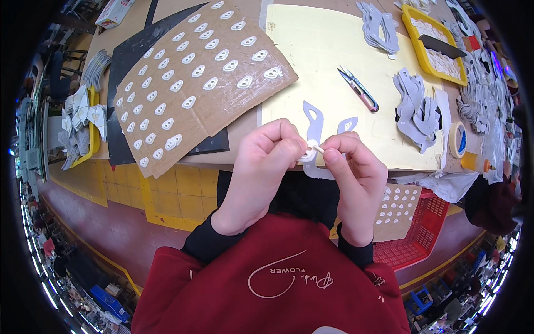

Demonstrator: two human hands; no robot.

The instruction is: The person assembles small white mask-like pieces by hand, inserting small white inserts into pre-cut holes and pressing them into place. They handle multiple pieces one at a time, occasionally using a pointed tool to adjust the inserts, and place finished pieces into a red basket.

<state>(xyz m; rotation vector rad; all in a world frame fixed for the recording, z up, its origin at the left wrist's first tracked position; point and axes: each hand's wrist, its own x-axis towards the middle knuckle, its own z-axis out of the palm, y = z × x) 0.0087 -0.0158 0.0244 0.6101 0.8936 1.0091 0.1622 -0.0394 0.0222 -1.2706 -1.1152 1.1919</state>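
Note:
In front of me at the table's edge, my left hand is closed in a pinch on a small white piece with holes. My right hand pinches a thin cream-coloured stick, its tip at that white piece. Just beyond and below my fingers shows a flat grey cut-out piece with looped ends; my hands hide part of it. On the left, a brown cardboard sheet carries rows of similar white pieces with holes. A pair of thread snips lies beyond my right hand.
Pale yellow paper covers the table here. Grey cut-outs are piled at right, near a yellow tray, a tape roll and an orange-capped bottle. A red crate sits below the edge. Another yellow bin stands far left.

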